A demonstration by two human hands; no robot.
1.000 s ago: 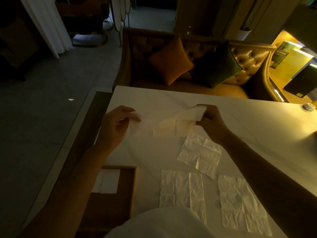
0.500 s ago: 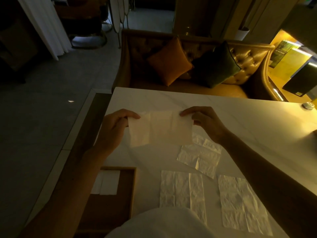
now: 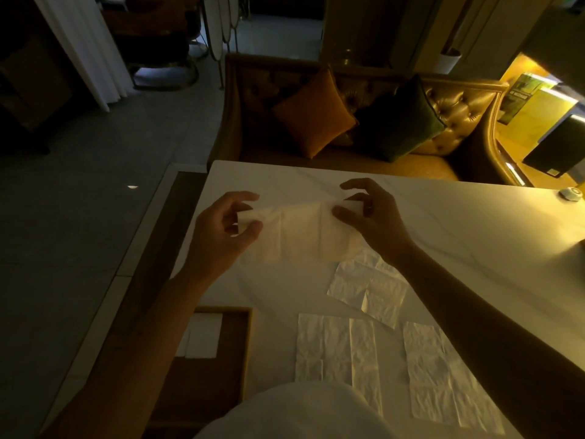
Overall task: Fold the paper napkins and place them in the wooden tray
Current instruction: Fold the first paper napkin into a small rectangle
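I hold a white paper napkin [image 3: 300,232] in the air above the white table [image 3: 443,236]. My left hand [image 3: 224,232] pinches its left edge and my right hand [image 3: 370,217] pinches its right edge, with the top folding over. Three more napkins lie flat on the table: one crumpled [image 3: 367,288] just below the held one, one [image 3: 338,350] near the front, one [image 3: 443,375] at the front right. The wooden tray [image 3: 243,343] sits at the front left with a folded napkin [image 3: 202,340] inside, partly hidden by my left forearm.
A tufted sofa [image 3: 459,122] with an orange cushion [image 3: 313,112] and a dark green cushion [image 3: 402,122] stands behind the table. A small round object [image 3: 569,194] lies at the table's far right. The table's left edge drops to a dark floor.
The napkin hung flat between both hands half a second ago. Now its top edge curls over toward me and my fingers have shifted on its corners.
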